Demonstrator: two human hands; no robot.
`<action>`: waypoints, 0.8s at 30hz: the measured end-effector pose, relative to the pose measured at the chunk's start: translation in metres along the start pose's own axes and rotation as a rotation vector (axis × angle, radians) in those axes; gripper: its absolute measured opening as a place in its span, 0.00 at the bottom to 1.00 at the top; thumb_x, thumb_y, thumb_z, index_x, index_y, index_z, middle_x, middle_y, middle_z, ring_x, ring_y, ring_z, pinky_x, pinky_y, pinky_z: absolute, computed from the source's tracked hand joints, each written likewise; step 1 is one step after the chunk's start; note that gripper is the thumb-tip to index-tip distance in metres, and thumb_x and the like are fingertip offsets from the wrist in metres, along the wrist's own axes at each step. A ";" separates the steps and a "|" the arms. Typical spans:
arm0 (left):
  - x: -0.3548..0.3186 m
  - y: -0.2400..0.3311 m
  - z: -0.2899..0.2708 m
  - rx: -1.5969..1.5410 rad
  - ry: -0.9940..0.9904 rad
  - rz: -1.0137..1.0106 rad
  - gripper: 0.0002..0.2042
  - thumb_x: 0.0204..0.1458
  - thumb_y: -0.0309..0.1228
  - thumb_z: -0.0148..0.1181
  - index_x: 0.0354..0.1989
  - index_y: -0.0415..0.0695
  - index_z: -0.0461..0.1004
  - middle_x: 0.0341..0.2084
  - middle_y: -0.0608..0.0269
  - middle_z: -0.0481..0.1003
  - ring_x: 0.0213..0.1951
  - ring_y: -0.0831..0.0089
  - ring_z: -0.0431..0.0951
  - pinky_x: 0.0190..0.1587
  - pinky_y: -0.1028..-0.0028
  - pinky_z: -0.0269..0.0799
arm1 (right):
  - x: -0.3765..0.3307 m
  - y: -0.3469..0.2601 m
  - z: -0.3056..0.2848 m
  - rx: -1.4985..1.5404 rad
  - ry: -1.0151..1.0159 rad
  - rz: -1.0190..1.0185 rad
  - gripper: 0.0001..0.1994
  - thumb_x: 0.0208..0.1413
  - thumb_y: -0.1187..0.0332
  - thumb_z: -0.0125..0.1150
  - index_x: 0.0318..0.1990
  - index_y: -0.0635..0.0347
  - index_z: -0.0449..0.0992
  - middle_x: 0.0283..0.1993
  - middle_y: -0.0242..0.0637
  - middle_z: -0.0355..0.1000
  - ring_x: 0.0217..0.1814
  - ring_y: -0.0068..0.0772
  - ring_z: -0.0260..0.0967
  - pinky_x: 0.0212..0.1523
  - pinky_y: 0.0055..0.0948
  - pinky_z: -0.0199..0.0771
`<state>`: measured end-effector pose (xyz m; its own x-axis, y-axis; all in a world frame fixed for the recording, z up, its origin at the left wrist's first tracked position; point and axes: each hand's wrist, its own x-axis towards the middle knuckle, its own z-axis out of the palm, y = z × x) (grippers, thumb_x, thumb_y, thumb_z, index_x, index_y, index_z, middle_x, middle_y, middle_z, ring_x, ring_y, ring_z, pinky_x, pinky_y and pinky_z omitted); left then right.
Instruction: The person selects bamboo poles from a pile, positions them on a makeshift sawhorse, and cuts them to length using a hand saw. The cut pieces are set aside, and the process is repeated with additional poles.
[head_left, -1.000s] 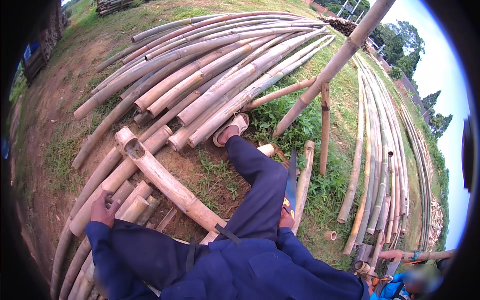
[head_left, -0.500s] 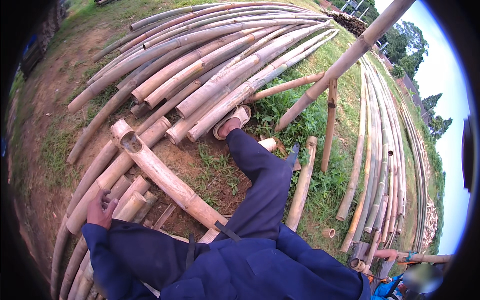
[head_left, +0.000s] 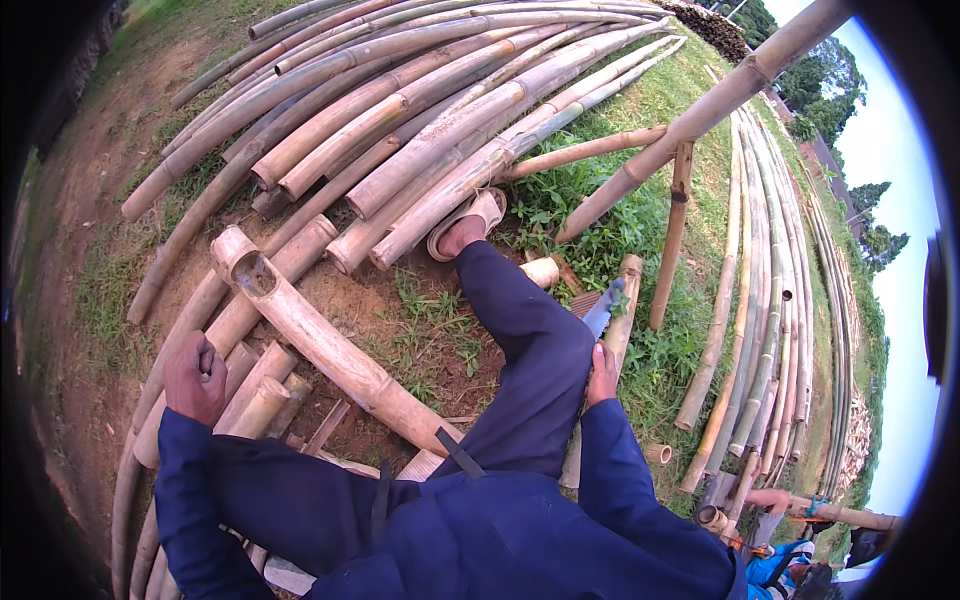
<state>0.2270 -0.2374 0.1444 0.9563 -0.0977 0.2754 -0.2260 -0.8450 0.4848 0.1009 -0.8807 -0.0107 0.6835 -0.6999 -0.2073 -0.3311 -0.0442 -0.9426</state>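
My left hand (head_left: 196, 378) is a loose fist above my left knee, beside several short cut bamboo pieces; no object shows in it. Beside my right knee my right hand (head_left: 602, 376) is closed at the lower end of a saw (head_left: 602, 308) with a grey blade, its grip hidden by my hand and knee. The blade points up and away, close against an upright-leaning bamboo piece (head_left: 622, 328). Between my legs a thick bamboo length (head_left: 325, 335) slants away to the left, with an opening cut near its far end.
Long bamboo poles (head_left: 440, 100) lie stacked ahead, and more poles (head_left: 765, 300) lie to the right. A slanted pole (head_left: 690, 125) with a prop (head_left: 672, 240) stands ahead right. A bamboo ring (head_left: 657, 453) lies on the grass. Another person's arm (head_left: 768, 500) shows lower right.
My right hand has come into view at the saw, and the blade has tilted to the right. My left hand has lifted slightly and its fingers have curled into a fist.
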 end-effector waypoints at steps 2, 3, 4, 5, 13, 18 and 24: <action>0.033 0.021 0.016 0.056 -0.045 0.138 0.12 0.51 0.23 0.63 0.24 0.40 0.63 0.20 0.53 0.64 0.23 0.53 0.69 0.27 0.60 0.63 | -0.018 -0.034 0.035 -0.307 -0.089 -0.225 0.42 0.63 0.50 0.67 0.75 0.66 0.54 0.75 0.59 0.58 0.75 0.50 0.60 0.73 0.40 0.61; 0.051 0.036 0.027 0.038 -0.083 0.173 0.13 0.52 0.25 0.64 0.24 0.40 0.62 0.20 0.53 0.65 0.23 0.52 0.70 0.28 0.59 0.64 | -0.026 -0.045 0.046 -0.443 -0.024 -0.222 0.43 0.61 0.51 0.69 0.75 0.64 0.55 0.74 0.60 0.58 0.75 0.52 0.60 0.73 0.41 0.61; 0.066 0.049 0.034 0.027 -0.112 0.203 0.15 0.53 0.28 0.65 0.23 0.40 0.62 0.20 0.53 0.66 0.24 0.51 0.71 0.28 0.58 0.65 | -0.030 -0.053 0.056 -0.573 0.031 -0.228 0.44 0.59 0.52 0.72 0.75 0.63 0.56 0.72 0.60 0.59 0.74 0.54 0.60 0.73 0.43 0.61; 0.082 0.055 0.049 0.016 -0.138 0.205 0.16 0.53 0.31 0.66 0.23 0.40 0.63 0.21 0.52 0.67 0.25 0.50 0.72 0.29 0.57 0.66 | -0.032 -0.055 0.059 -0.552 0.035 -0.242 0.44 0.58 0.52 0.73 0.75 0.62 0.56 0.71 0.59 0.59 0.74 0.55 0.60 0.73 0.43 0.61; 0.181 0.111 0.231 0.004 -0.288 0.089 0.24 0.53 0.53 0.70 0.38 0.41 0.78 0.39 0.51 0.81 0.45 0.51 0.82 0.49 0.56 0.76 | -0.023 -0.050 0.052 -0.456 0.032 -0.274 0.42 0.55 0.55 0.76 0.72 0.65 0.62 0.66 0.57 0.64 0.69 0.55 0.63 0.70 0.44 0.63; 0.232 0.148 0.294 0.095 -0.624 -0.142 0.46 0.41 0.67 0.71 0.54 0.32 0.78 0.53 0.40 0.80 0.56 0.50 0.81 0.58 0.56 0.75 | -0.016 -0.045 0.047 -0.388 0.027 -0.248 0.41 0.54 0.57 0.77 0.70 0.66 0.64 0.65 0.56 0.66 0.68 0.53 0.64 0.70 0.43 0.63; 0.255 0.138 0.319 0.000 -0.851 -0.243 0.55 0.34 0.62 0.76 0.59 0.20 0.70 0.55 0.27 0.75 0.57 0.47 0.79 0.60 0.58 0.73 | -0.023 -0.057 0.055 -0.470 0.056 -0.248 0.40 0.54 0.58 0.77 0.70 0.65 0.65 0.64 0.55 0.66 0.68 0.53 0.65 0.69 0.43 0.63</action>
<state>0.4988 -0.5464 0.0162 0.7918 -0.2733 -0.5462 0.0019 -0.8932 0.4497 0.1403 -0.8230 0.0335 0.7468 -0.6642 0.0327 -0.4285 -0.5183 -0.7401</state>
